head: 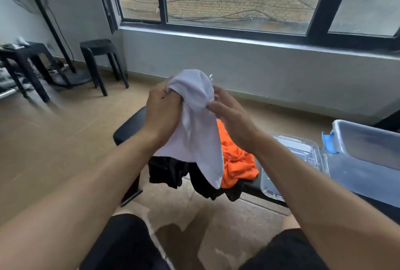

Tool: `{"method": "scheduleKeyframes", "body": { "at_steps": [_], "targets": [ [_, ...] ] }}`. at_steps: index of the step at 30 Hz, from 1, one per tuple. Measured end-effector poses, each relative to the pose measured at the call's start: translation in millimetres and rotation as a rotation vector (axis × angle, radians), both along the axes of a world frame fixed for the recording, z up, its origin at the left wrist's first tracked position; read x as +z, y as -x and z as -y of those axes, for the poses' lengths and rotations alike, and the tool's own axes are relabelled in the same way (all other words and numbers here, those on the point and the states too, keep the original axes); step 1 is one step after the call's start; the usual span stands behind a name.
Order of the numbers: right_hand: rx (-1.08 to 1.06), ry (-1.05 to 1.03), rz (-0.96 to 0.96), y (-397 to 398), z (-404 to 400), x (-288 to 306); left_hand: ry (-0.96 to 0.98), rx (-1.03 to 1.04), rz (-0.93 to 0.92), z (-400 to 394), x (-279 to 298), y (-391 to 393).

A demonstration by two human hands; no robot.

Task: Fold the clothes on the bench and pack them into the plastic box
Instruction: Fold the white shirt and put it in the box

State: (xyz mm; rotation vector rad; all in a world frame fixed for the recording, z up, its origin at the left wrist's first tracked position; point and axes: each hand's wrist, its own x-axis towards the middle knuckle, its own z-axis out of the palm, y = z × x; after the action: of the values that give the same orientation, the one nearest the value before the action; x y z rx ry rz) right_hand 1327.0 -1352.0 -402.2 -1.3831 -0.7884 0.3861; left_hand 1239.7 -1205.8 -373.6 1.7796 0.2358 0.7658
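Still sorting: white garment lifted for folding

Broadly, the scene is a black bench (129, 127) running across the middle, with a pile of clothes on it and storage at its right end. A clear plastic box (372, 146) with a blue latch sits at the far right, partly cut off by the frame edge, and what looks like its clear lid (290, 161) lies just beside it on the bench; the inside of the box appears bare, though its far part is out of view. Judging by that, packing has not begun.

On the bench, an orange garment (236, 161) lies crumpled next to the lid, and black clothes (171, 170) hang over the near edge. How many black pieces there are cannot be told, since they merge into one dark mass.

Above the pile, both hands hold up a white garment (201, 140), probably to find its edges before laying it flat. The left hand (162, 109) has its fingers curled into the bunched top of the cloth, gripping it firmly. The right hand (229, 114) pinches the fabric at the side with fingertips, the rest of its fingers fairly loose. The cloth hangs down between the forearms, its lower tip in front of the orange garment.

What kind of garment the white piece is stays unclear, as it is bunched and slightly blurred. The person's legs, in black shorts, frame the bottom.
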Motion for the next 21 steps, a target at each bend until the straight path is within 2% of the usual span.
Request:
{"method": "scheduleKeyframes", "body": {
  "at_steps": [2, 5, 8, 10, 12, 16, 18, 21],
  "targets": [
    [0.105, 0.129, 0.038, 14.6, 4.8, 0.6, 0.058, -0.056, 0.020, 2.5, 27.6, 7.9],
    [0.190, 0.255, 0.013, 26.2, 11.2, 5.1, 0.250, -0.137, 0.061, -0.8, 60.3, 14.2],
    [0.203, 0.273, -0.095, 26.6, 27.1, 6.4, 0.259, -0.151, 0.019, -14.3, 69.5, 9.3],
    [0.199, 0.231, -0.180, 25.8, 43.8, 3.8, 0.279, -0.103, -0.046, -28.0, 59.2, 1.7],
    [0.199, 0.189, -0.248, 25.5, 60.1, 1.1, 0.395, -0.078, -0.140, -40.2, 40.8, -7.8],
    [0.120, 0.206, -0.204, 21.8, 76.5, -7.5, 0.510, -0.111, -0.293, -48.3, 3.3, -16.8],
    [0.112, 0.199, -0.239, 22.3, 78.2, -12.4, 0.538, -0.132, -0.304, -41.0, -7.4, -13.8],
    [0.103, 0.269, -0.282, 26.0, 75.5, -20.0, 0.501, -0.093, -0.225, -31.1, -14.0, -10.1]
  ]
}}
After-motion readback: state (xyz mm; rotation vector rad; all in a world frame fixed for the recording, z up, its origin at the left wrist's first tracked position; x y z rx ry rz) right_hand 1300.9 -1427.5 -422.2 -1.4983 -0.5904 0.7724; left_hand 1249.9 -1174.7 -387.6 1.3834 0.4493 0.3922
